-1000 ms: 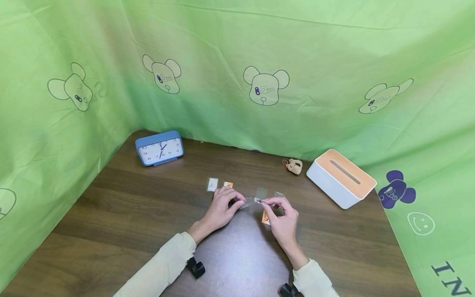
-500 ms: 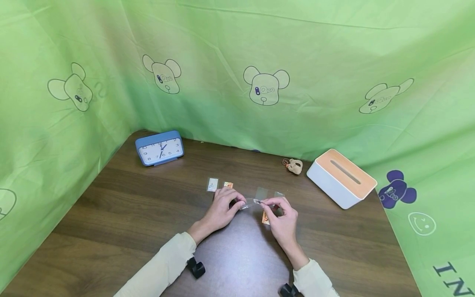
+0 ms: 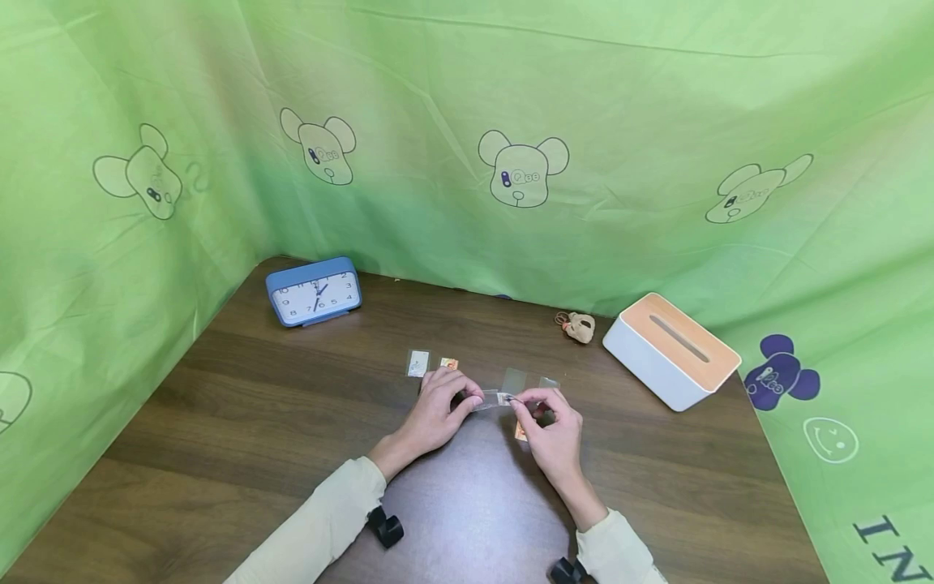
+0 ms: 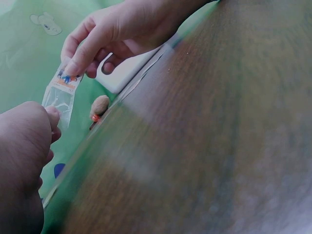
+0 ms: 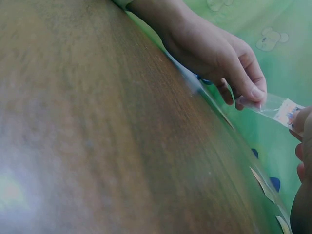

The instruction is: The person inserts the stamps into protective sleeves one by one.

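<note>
Between thumb and fingers, my left hand [image 3: 438, 410] pinches one end of a small clear plastic sleeve [image 3: 486, 400]. My right hand [image 3: 560, 434] pinches a small printed card [image 3: 504, 399] at the sleeve's other end. In the left wrist view the card [image 4: 68, 79] shows blue and orange print and overlaps the sleeve [image 4: 61, 99]. The right wrist view has the sleeve [image 5: 272, 103] stretched between both hands, held above the table. Just below the right fingers lies an orange card [image 3: 521, 431]; another orange card [image 3: 449, 364] lies beyond the left fingers.
A sleeve with a white card [image 3: 418, 363] lies left of the hands. Flat clear sleeves [image 3: 514, 379] lie beyond the right fingers. Farther back are a blue clock [image 3: 315, 292], a small beige pouch [image 3: 580, 327] and a white tissue box [image 3: 657, 365]. Green cloth [image 3: 438, 203] hangs behind the table.
The right fingers have shifted slightly left, and the card's face has turned more toward the head camera. The sleeve lies straighter between the hands; the left hand has stayed in place.
</note>
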`<action>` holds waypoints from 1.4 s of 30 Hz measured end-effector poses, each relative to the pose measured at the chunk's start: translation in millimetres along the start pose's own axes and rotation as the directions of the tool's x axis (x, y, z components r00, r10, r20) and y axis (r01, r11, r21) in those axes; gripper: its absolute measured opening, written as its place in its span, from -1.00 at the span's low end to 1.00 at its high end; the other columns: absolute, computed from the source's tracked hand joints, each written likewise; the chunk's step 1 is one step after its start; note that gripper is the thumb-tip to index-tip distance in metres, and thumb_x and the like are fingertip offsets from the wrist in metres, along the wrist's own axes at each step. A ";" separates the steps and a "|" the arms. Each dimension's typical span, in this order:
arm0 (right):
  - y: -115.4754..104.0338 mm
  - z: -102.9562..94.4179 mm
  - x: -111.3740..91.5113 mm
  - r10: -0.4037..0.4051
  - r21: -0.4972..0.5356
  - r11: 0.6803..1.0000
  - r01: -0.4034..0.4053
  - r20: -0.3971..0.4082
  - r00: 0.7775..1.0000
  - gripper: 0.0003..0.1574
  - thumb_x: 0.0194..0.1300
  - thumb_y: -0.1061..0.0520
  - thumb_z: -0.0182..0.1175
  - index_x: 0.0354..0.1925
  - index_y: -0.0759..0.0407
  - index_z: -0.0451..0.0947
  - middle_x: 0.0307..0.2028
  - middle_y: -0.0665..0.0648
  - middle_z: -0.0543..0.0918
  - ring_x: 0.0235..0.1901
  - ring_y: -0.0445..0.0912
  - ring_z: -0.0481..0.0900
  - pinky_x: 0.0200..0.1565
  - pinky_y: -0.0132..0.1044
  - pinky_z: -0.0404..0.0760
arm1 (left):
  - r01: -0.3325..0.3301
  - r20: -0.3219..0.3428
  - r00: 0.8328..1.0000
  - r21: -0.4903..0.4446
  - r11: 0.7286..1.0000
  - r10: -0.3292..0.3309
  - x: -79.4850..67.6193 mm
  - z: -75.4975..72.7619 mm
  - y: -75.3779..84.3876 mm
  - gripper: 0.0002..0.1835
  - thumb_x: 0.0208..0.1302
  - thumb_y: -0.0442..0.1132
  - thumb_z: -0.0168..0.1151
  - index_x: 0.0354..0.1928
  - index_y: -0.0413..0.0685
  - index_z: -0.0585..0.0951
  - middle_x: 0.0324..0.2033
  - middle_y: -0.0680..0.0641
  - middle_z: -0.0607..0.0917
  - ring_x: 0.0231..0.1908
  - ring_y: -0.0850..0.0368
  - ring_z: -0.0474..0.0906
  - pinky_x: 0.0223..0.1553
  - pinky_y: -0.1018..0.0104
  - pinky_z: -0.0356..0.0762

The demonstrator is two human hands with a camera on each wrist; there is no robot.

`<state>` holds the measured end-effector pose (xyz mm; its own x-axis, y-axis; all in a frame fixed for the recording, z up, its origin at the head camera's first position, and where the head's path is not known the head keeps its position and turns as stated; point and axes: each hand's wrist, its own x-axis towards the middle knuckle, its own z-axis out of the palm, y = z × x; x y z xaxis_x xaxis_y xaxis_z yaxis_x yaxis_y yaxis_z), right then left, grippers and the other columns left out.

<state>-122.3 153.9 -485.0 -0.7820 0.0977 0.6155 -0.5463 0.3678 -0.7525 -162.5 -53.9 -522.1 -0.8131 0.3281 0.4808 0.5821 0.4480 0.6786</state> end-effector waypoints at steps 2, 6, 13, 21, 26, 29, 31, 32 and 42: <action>1.2 0.1 -0.7 0.006 -0.012 1.000 -0.006 0.001 1.000 -0.72 0.07 0.63 0.51 -0.36 0.37 0.71 -0.41 0.26 0.74 -0.45 0.16 0.55 -0.37 -0.03 0.53 | 0.005 0.004 1.000 -0.004 1.000 -0.005 0.3 -0.1 -0.2 -0.95 0.46 -0.25 0.48 -0.21 0.03 0.76 -0.23 0.05 0.78 -0.04 0.04 0.59 0.15 -0.03 0.35; 2.9 -0.1 -1.3 0.017 -0.022 1.000 -0.017 -0.002 1.000 -0.72 0.06 0.63 0.51 -0.35 0.38 0.71 -0.43 0.25 0.74 -0.44 0.10 0.57 -0.36 -0.04 0.54 | 0.000 -0.001 1.000 -0.002 1.000 0.000 0.5 0.0 -0.4 -0.95 0.44 -0.26 0.49 -0.20 0.03 0.76 -0.23 0.06 0.78 -0.06 0.05 0.58 0.14 -0.04 0.35; 3.1 -0.3 -0.9 0.013 -0.026 1.000 -0.013 -0.009 1.000 -0.73 0.07 0.63 0.50 -0.35 0.40 0.71 -0.43 0.27 0.74 -0.44 0.02 0.58 -0.36 -0.07 0.54 | 0.000 -0.004 1.000 -0.002 1.000 0.000 0.3 -0.8 0.7 -0.95 0.44 -0.27 0.49 -0.21 0.04 0.77 -0.23 0.06 0.78 -0.05 0.05 0.59 0.15 -0.04 0.35; 0.9 -0.9 -0.7 0.004 -0.027 1.000 -0.004 -0.004 1.000 -0.72 0.06 0.64 0.51 -0.36 0.38 0.72 -0.43 0.27 0.74 -0.44 0.01 0.58 -0.36 -0.03 0.54 | -0.002 -0.013 1.000 -0.001 1.000 0.002 0.2 0.0 0.4 -0.96 0.44 -0.27 0.49 -0.20 0.02 0.77 -0.25 0.06 0.77 -0.07 0.06 0.59 0.13 -0.03 0.35; 0.3 -1.0 -0.9 0.006 -0.022 1.000 -0.006 -0.001 1.000 -0.71 0.05 0.65 0.51 -0.36 0.38 0.73 -0.42 0.27 0.75 -0.44 -0.02 0.58 -0.37 -0.02 0.55 | 0.000 -0.019 1.000 -0.003 1.000 0.000 0.4 0.4 0.8 -0.95 0.43 -0.27 0.50 -0.21 0.01 0.77 -0.27 0.06 0.77 -0.09 0.05 0.59 0.10 -0.01 0.36; -0.1 -1.2 -1.1 0.007 -0.020 1.000 -0.007 0.001 1.000 -0.71 0.04 0.65 0.51 -0.36 0.38 0.73 -0.41 0.27 0.75 -0.45 -0.02 0.57 -0.38 -0.02 0.55 | 0.003 -0.019 1.000 -0.003 1.000 -0.003 0.1 0.1 0.9 -0.95 0.43 -0.27 0.50 -0.21 0.01 0.77 -0.27 0.06 0.76 -0.08 0.05 0.59 0.10 0.00 0.36; -0.2 -1.3 -1.1 0.007 -0.019 1.000 -0.007 0.002 1.000 -0.71 0.04 0.65 0.51 -0.36 0.38 0.73 -0.41 0.28 0.75 -0.45 -0.02 0.57 -0.38 -0.02 0.55 | 0.002 -0.018 1.000 0.000 1.000 -0.002 -0.4 0.1 0.6 -0.95 0.43 -0.27 0.50 -0.21 0.01 0.77 -0.27 0.06 0.76 -0.08 0.06 0.58 0.10 0.00 0.37; -0.2 -1.3 -1.1 0.007 -0.019 1.000 -0.007 0.003 1.000 -0.71 0.04 0.65 0.50 -0.36 0.38 0.73 -0.41 0.28 0.75 -0.45 -0.02 0.57 -0.38 -0.02 0.54 | 0.004 -0.016 1.000 0.000 1.000 -0.004 -0.5 -0.1 0.6 -0.95 0.43 -0.26 0.50 -0.21 0.01 0.77 -0.27 0.07 0.76 -0.08 0.06 0.58 0.10 0.00 0.37; 0.8 -1.8 -1.3 0.006 -0.019 1.000 -0.006 -0.001 1.000 -0.72 0.06 0.64 0.51 -0.36 0.38 0.73 -0.41 0.27 0.76 -0.43 -0.08 0.57 -0.37 -0.03 0.54 | 0.026 -0.002 1.000 -0.003 1.000 -0.026 -0.2 0.3 0.1 -0.95 0.47 -0.25 0.47 -0.21 -0.01 0.77 -0.25 0.05 0.77 -0.07 0.07 0.58 0.11 0.01 0.37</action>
<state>-121.1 155.8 -486.0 -0.7850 0.1006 0.6113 -0.5359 0.3849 -0.7515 -162.3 -53.7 -522.3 -0.8278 0.3149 0.4643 0.5609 0.4541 0.6922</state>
